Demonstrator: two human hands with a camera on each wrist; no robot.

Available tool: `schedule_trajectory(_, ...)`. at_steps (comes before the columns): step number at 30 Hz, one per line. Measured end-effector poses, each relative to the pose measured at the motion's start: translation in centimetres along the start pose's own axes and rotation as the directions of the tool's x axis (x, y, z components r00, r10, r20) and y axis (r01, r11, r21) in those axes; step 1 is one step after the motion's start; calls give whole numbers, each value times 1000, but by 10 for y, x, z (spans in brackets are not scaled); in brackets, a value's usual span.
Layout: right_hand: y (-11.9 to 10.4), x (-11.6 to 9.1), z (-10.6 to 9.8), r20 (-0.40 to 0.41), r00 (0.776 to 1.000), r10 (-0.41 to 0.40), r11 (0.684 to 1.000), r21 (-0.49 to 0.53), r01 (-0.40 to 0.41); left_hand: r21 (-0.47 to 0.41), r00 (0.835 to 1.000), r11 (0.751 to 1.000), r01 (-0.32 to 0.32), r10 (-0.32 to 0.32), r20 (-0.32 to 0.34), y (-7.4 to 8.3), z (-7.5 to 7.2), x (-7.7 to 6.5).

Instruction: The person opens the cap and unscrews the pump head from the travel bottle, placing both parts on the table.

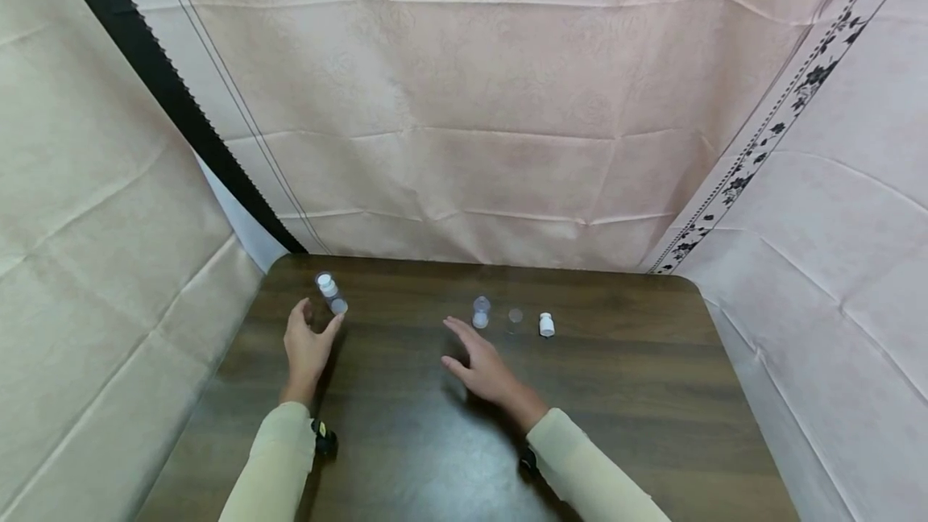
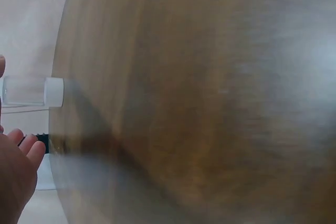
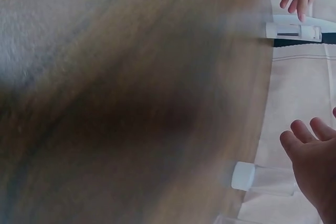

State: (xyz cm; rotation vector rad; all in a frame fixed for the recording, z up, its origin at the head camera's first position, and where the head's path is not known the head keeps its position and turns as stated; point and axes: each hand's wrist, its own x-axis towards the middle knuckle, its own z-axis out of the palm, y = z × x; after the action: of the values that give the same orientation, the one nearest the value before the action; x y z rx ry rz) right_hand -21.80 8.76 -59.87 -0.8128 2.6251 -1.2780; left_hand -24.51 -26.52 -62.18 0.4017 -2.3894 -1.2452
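Note:
At the table's far left, a clear cylindrical container (image 1: 335, 299) with a white base stands upright, with a small white bottle (image 1: 327, 284) at its top; whether inside or on it I cannot tell. My left hand (image 1: 308, 349) is beside this container, thumb and fingers spread apart; contact is unclear. The same container (image 2: 29, 91) shows between thumb and fingers in the left wrist view. My right hand (image 1: 478, 367) holds nothing, its fingers extended, just in front of a second clear container (image 1: 481, 311) with a white base. In the right wrist view, that container (image 3: 270, 180) stands near the fingers.
Right of the second container are a faint clear round piece (image 1: 515, 319) and another small white bottle (image 1: 547, 325), in a row. The brown wooden table (image 1: 406, 441) ends at a pale cloth backdrop (image 1: 464, 184), with cloth on both sides too.

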Motion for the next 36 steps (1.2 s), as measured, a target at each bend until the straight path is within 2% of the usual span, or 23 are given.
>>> schedule_trajectory(5,1,3,6,36,999,16,1000,3,-16,-6,995,998,66,-66,71,-1,-1,15)
schedule_trajectory(11,-3,10,14,70,997,36,999,-26,-34,-17,987,996,93,-90,136,0,3,28)
schedule_trajectory(20,-8,17,29,106,993,60,998,7,-61,14,964,989,148,-147,220,4,11,41)
schedule_trajectory(27,-9,22,38,118,990,73,996,40,-78,-5,963,982,189,-184,198,7,18,45)
schedule_trajectory(36,-12,26,44,120,984,129,989,58,-136,-28,969,977,210,-204,143,8,27,46)
